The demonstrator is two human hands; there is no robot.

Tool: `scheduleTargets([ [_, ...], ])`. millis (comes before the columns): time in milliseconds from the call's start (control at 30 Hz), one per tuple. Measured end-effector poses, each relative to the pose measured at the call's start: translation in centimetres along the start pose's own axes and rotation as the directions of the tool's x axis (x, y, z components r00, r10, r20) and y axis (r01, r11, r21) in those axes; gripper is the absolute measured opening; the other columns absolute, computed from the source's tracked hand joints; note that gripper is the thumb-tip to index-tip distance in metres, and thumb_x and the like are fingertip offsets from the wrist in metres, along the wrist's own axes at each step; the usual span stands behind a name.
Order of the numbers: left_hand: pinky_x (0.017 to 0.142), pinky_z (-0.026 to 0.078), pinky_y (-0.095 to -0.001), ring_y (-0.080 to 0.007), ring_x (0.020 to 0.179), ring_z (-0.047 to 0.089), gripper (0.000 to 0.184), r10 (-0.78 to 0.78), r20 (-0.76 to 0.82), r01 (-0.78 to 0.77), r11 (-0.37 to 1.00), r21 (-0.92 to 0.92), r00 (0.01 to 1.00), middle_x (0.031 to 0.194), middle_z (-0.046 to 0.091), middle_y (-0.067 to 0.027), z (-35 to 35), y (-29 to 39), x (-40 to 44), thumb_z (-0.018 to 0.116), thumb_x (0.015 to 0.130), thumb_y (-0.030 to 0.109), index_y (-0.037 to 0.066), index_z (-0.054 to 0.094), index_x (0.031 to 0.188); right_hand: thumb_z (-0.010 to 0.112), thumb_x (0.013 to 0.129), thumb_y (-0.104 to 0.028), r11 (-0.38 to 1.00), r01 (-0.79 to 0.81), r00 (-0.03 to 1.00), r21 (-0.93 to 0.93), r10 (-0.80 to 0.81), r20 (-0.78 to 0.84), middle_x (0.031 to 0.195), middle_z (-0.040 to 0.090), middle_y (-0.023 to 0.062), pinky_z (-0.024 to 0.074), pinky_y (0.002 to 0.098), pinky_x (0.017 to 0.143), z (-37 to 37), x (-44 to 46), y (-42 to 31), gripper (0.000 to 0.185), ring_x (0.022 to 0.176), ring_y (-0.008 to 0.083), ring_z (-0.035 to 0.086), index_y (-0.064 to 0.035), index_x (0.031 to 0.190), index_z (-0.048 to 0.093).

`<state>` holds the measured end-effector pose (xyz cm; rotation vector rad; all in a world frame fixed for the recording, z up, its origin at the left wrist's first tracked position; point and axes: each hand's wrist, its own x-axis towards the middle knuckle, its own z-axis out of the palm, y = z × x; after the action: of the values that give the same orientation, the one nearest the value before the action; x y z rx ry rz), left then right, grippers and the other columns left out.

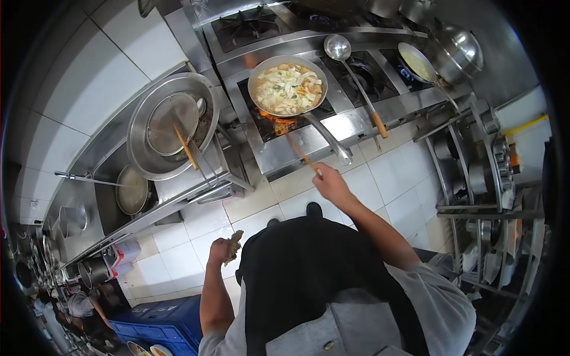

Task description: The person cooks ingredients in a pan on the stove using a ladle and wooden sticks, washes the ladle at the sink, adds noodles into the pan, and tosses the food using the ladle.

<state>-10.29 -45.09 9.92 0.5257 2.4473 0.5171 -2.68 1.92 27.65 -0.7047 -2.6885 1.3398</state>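
Note:
My right hand (333,186) is closed around a thin wooden stick (304,155), perhaps chopsticks. The stick points toward the orange flame (278,123) at the burner. Above that flame sits a frying pan (323,95) filled with chopped pale vegetables (286,88) in liquid. Its metal handle (330,142) reaches toward me, just above my right hand and apart from it. Low on the left, my left hand (219,251) grips a crumpled brownish cloth (234,244), away from the stove.
A long ladle (359,80) lies across the stove (261,154). Farther right, a small pan (417,64) stands over a blue flame. Left of the stove, a large metal basin (139,148) holds a strainer (172,123). Blue crates (157,320) and another person's arm (101,312) are at lower left.

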Motion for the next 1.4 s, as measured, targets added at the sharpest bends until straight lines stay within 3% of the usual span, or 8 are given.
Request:
scheduleTargets([
  [133,0.078,0.05,-0.0411,-0.0326,0.084,0.063,0.026,-0.249,0.059,0.255,0.936,-0.241,0.967,0.086,0.066,-0.0156,-1.5,5.1,-1.1,0.053,0.084,0.028,0.006,0.067,0.084,0.053,0.081,-0.013,0.999,0.02,0.996,0.049,-0.015,-0.088,0.081,0.061,0.023,0.0465,0.0462,0.07,-0.4,0.4,-0.3,0.022,0.079,0.0418,0.059,-0.0008,0.099,0.056],
  [167,0.076,0.05,-0.0423,-0.0332,0.082,0.063,0.025,0.063,0.023,-0.064,0.997,0.036,0.998,0.083,0.065,-0.0161,0.9,2.0,-0.7,0.052,0.084,0.027,0.006,0.066,0.084,0.054,0.081,-0.013,0.999,0.006,1.0,0.047,-0.004,-0.025,0.082,0.061,0.0232,0.0467,0.0458,0.071,-0.9,0.5,-0.8,0.023,0.079,0.0416,0.059,-0.001,0.1,0.056],
  [267,0.076,0.052,-0.0408,-0.0331,0.086,0.063,0.022,0.307,0.168,-0.338,0.916,0.214,0.937,0.082,0.065,-0.0161,3.1,0.9,-2.5,0.055,0.083,0.026,0.01,0.068,0.087,0.054,0.081,-0.014,0.998,-0.002,1.0,0.058,0.003,-0.018,0.083,0.061,0.0232,0.0471,0.0449,0.072,-0.8,0.9,-0.1,0.023,0.08,0.0414,0.059,-0.0014,0.1,0.057],
  [400,0.08,0.05,-0.0418,-0.0339,0.091,0.063,0.023,0.021,0.407,-0.155,0.941,0.3,0.913,0.089,0.067,-0.0178,4.5,1.6,-5.7,0.055,0.081,0.024,0.01,0.069,0.093,0.054,0.08,-0.013,0.994,-0.105,0.989,0.028,0.101,0.107,0.088,0.062,0.0233,0.0471,0.0435,0.076,-1.6,0.8,-1.1,0.025,0.085,0.0406,0.059,-0.0012,0.102,0.057],
  [500,0.082,0.05,-0.0424,-0.034,0.093,0.063,0.026,-0.25,0.293,0.288,0.953,-0.093,0.923,0.091,0.067,-0.0185,5.6,0.0,-7.4,0.054,0.081,0.025,0.009,0.069,0.095,0.054,0.08,-0.013,0.997,-0.004,1.0,0.08,0.005,-0.021,0.09,0.061,0.0246,0.0466,0.0438,0.076,-0.9,1.1,-0.1,0.024,0.087,0.0407,0.059,-0.0017,0.101,0.057],
  [600,0.082,0.05,-0.0419,-0.0333,0.091,0.064,0.024,0.04,0.314,-0.112,0.97,0.214,0.949,0.09,0.067,-0.0176,5.0,-0.6,-7.9,0.057,0.078,0.023,0.006,0.068,0.091,0.053,0.081,-0.013,0.997,-0.059,0.995,0.052,0.054,0.083,0.09,0.061,0.0246,0.0468,0.044,0.075,-1.2,0.8,-1.0,0.024,0.087,0.041,0.059,-0.0019,0.102,0.058],
  [1000,0.077,0.052,-0.0408,-0.0325,0.086,0.063,0.02,0.29,0.183,-0.331,0.909,0.255,0.939,0.089,0.066,-0.0163,2.6,0.6,-3.1,0.054,0.081,0.02,0.005,0.065,0.09,0.051,0.082,-0.011,0.998,0.052,0.998,-0.028,-0.053,-0.033,0.088,0.061,0.0267,0.0459,0.0483,0.073,-0.9,1.4,-0.5,0.022,0.085,0.0441,0.058,-0.0008,0.1,0.057],
  [1400,0.076,0.051,-0.0421,-0.0323,0.085,0.063,0.019,0.213,0.239,-0.282,0.909,0.308,0.948,0.083,0.066,-0.0156,2.0,-1.5,-4.6,0.058,0.076,0.019,0.006,0.065,0.088,0.051,0.081,-0.006,0.988,0.129,0.989,-0.086,-0.134,-0.055,0.084,0.061,0.0249,0.0459,0.05,0.072,-0.6,1.9,-0.6,0.016,0.081,0.0441,0.058,0.0014,0.093,0.057],
])
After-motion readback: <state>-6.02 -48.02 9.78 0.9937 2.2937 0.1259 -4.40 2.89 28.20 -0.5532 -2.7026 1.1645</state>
